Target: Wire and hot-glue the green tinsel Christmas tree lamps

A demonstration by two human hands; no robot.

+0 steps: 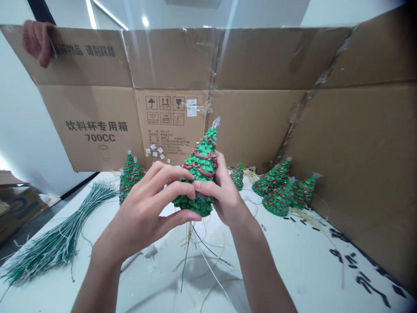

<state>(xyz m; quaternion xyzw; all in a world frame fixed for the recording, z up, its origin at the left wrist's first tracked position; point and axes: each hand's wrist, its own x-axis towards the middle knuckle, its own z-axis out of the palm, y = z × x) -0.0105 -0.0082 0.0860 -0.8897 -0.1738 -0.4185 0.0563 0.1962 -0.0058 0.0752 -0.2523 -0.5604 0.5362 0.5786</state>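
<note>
One green ornamental tree [203, 162] is tilted above the counter [283, 265], gripped by the right hand [229, 191]; the left hand [153, 198] grasps its lower part. The step appears to be adjusting branches or red garland [197, 167]; next likely calls for steady support, trailing wires [185, 261] kept untangled.
</note>
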